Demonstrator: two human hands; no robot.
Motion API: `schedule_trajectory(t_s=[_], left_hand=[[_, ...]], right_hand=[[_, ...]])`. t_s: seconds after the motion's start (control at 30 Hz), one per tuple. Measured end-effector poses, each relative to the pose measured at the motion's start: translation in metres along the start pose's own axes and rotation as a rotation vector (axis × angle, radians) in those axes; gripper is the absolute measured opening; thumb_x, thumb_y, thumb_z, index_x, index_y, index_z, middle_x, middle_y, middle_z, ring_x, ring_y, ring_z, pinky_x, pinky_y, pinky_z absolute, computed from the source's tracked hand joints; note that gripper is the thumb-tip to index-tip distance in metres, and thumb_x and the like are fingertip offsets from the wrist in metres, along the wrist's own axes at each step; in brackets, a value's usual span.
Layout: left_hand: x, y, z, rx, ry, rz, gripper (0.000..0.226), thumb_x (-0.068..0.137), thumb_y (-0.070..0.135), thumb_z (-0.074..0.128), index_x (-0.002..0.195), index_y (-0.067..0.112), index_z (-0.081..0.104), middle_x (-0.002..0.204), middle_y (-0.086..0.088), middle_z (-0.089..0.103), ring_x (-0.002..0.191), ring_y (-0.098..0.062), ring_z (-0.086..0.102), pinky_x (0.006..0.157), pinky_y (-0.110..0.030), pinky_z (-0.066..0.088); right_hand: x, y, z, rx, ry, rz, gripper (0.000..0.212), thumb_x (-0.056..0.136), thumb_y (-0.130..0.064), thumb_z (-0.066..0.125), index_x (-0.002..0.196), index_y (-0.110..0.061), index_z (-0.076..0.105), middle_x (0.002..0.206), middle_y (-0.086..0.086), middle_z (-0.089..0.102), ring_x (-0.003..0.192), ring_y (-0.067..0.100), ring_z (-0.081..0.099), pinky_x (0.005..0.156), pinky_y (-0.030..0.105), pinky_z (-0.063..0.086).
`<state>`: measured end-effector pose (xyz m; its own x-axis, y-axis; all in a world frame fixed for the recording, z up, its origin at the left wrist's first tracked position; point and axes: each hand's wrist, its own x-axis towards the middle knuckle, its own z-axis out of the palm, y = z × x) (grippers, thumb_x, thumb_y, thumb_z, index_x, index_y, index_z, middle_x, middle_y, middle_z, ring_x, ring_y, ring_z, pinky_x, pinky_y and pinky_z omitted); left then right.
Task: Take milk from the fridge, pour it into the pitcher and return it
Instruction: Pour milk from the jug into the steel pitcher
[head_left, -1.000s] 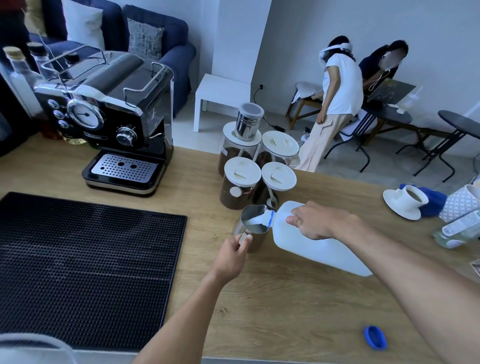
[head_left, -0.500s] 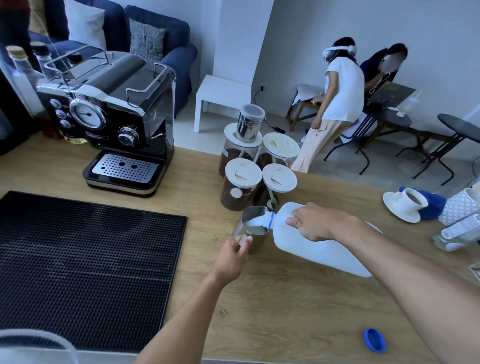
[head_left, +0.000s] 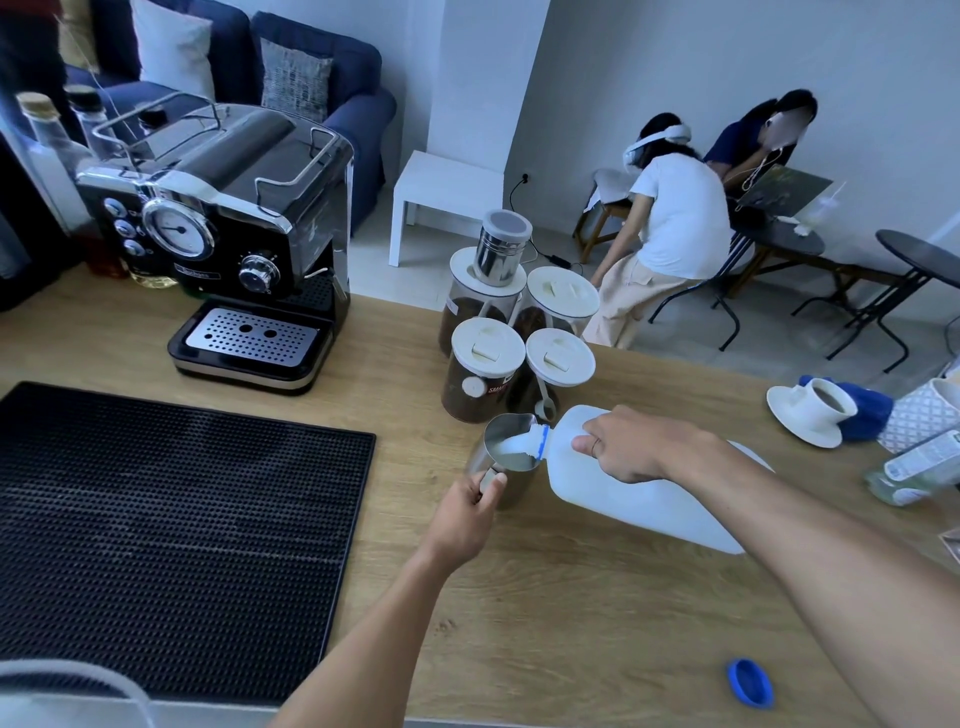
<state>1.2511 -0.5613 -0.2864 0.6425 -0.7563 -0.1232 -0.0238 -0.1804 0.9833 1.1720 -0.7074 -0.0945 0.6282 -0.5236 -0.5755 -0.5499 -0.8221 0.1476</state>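
A white plastic milk jug (head_left: 639, 499) is tipped far over to the left, its blue-ringed mouth resting above a steel pitcher (head_left: 501, 441) on the wooden counter. Milk runs from the mouth into the pitcher, which holds a pool of white. My right hand (head_left: 631, 447) grips the jug's handle near the neck. My left hand (head_left: 462, 514) holds the pitcher's handle from the near side. The jug's blue cap (head_left: 749, 682) lies loose on the counter at the near right. The fridge is out of view.
Several lidded coffee jars (head_left: 483, 369) stand just behind the pitcher. An espresso machine (head_left: 228, 234) sits at the back left and a black rubber mat (head_left: 171, 530) covers the near left. A cup on a saucer (head_left: 808, 413), a blue cloth and a bottle lie at the right. Two people sit beyond the counter.
The pour continues with both hands holding the same grips. The jug and pitcher stay in place. A person beyond the counter has bent lower.
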Motion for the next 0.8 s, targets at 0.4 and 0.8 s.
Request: schedule_trajectory(t_s=[0.4, 0.8], left_hand=[[0.0000, -0.0012, 0.0000, 0.010, -0.005, -0.017, 0.044, 0.103, 0.033, 0.046, 0.067, 0.020, 0.024, 0.053, 0.014, 0.021, 0.049, -0.007, 0.018, 0.050, -0.026, 0.019], [0.0027, -0.0051, -0.0001, 0.022, 0.001, 0.000, 0.043, 0.103, 0.035, 0.045, 0.071, 0.009, 0.030, 0.059, 0.011, 0.023, 0.054, -0.010, 0.020, 0.054, -0.031, 0.020]], right_hand=[[-0.0009, -0.0031, -0.0003, 0.018, 0.003, 0.021, 0.030, 0.103, -0.036, 0.032, 0.078, -0.024, 0.042, 0.111, 0.005, 0.045, 0.089, 0.020, 0.042, 0.074, 0.033, 0.037], [0.0009, -0.0043, -0.0011, 0.010, 0.002, 0.006, 0.027, 0.104, -0.035, 0.031, 0.089, -0.021, 0.049, 0.124, 0.009, 0.050, 0.090, 0.020, 0.040, 0.077, 0.033, 0.037]])
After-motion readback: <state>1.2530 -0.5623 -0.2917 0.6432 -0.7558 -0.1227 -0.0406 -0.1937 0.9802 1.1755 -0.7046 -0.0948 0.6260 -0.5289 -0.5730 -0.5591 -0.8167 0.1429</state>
